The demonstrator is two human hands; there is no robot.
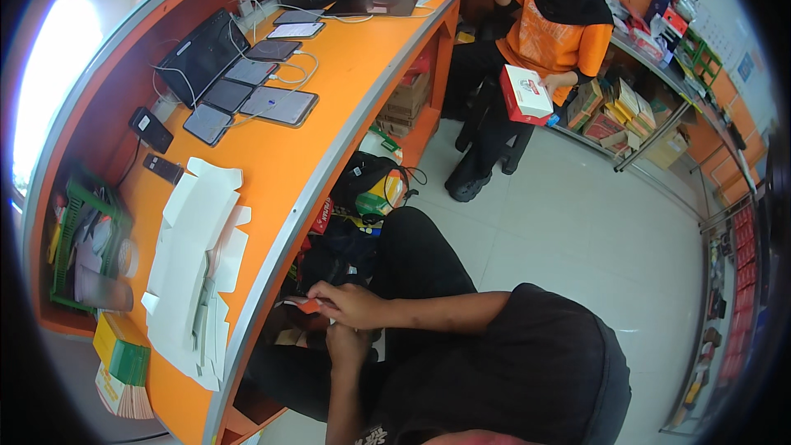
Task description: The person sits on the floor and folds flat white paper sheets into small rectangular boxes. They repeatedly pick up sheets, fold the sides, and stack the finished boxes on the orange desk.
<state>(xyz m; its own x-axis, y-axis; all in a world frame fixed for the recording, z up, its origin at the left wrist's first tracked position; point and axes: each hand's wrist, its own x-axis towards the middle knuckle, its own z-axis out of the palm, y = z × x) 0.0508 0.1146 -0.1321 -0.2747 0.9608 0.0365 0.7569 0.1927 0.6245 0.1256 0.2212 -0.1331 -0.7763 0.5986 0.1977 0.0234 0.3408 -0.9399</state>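
My right hand [350,305] reaches across my lap from the right and pinches a small red and white piece of card [303,305] just below the edge of the orange counter [329,115]. My left hand [346,344] comes up from the lower edge and sits right under the right one, touching it. Its fingers are curled and partly hidden, so what it holds is unclear. A stack of flat, unfolded white cartons [194,268] lies on the counter to the left of my hands.
Several phones [278,105] and a dark tablet [202,56] lie cabled on the counter, with a green basket [78,198] at its left end. Bags [371,185] and boxes sit under the counter. A seated person in an orange shirt holds a red and white box [526,92] near cluttered shelves [626,115].
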